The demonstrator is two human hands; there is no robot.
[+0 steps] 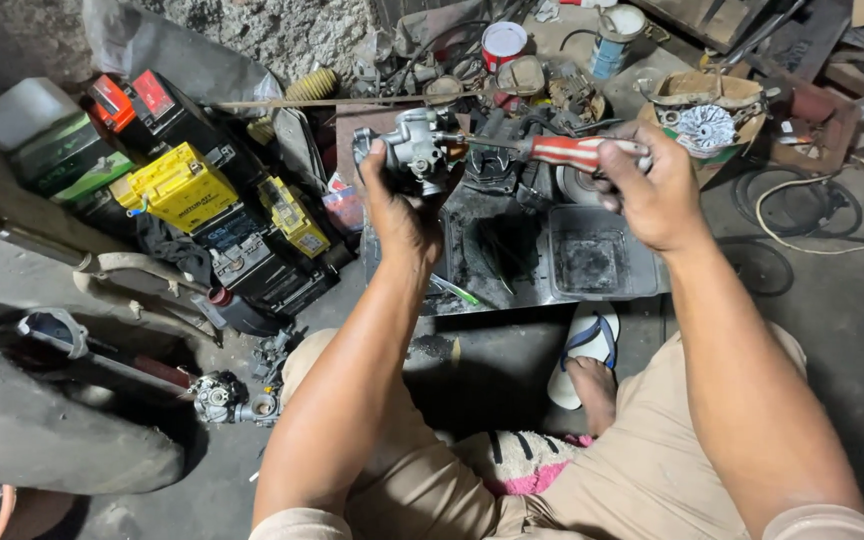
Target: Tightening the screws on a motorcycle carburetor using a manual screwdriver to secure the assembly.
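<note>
Silver carburetor (414, 150) held aloft; red-white-handled screwdriver (552, 150) horizontal, tip touching it.

Light is soft and uneven, brightest from the upper part of the frame; the rubble wall (282, 30) and the white-lidded can (504, 40) catch the most of it. Floor (852, 330) at right reads mid grey and matte. Deep shadow pools at lower left under the concrete slab (42, 430), and between the knees. Mild glare on the metal carburettor (414, 148) held by the left hand (397, 215), and on the screwdriver's red and white handle (577, 152) in the right hand (657, 195). Forearms are evenly lit with a slight sheen. Focus is sharp in the centre, softer toward the corners. Wide-angle stretch shows at the edges; arms loom large at the bottom.
</note>
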